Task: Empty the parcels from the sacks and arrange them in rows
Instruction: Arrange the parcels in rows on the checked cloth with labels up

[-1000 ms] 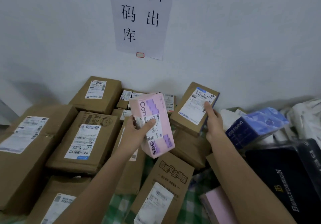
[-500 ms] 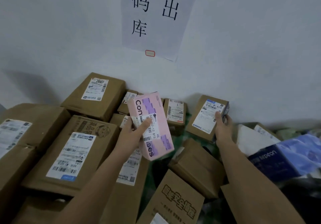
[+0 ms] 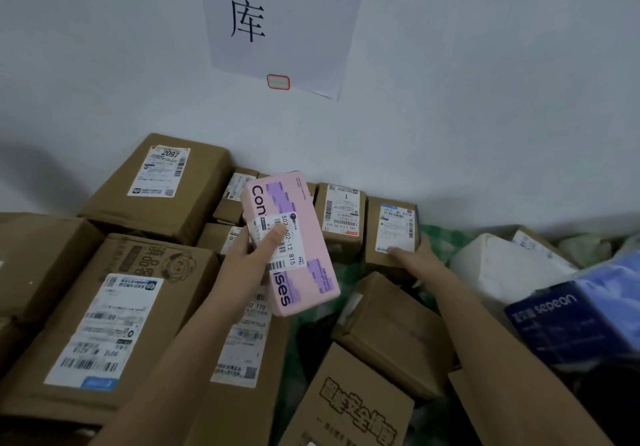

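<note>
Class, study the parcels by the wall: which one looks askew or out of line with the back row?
The plain brown box in front of the right hand lies tilted and turned at an angle, while the small labelled boxes behind it stand upright along the wall.

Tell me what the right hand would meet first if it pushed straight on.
The right hand already touches the small brown box; straight on, that box looks backed by the wall, though depth is unclear.

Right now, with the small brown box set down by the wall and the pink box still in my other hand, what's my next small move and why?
Probably let go with the right hand: the small brown box already stands at the wall beside the neighbouring box, in line. Then the pink box, gripped in the left hand, can go down next.
</note>
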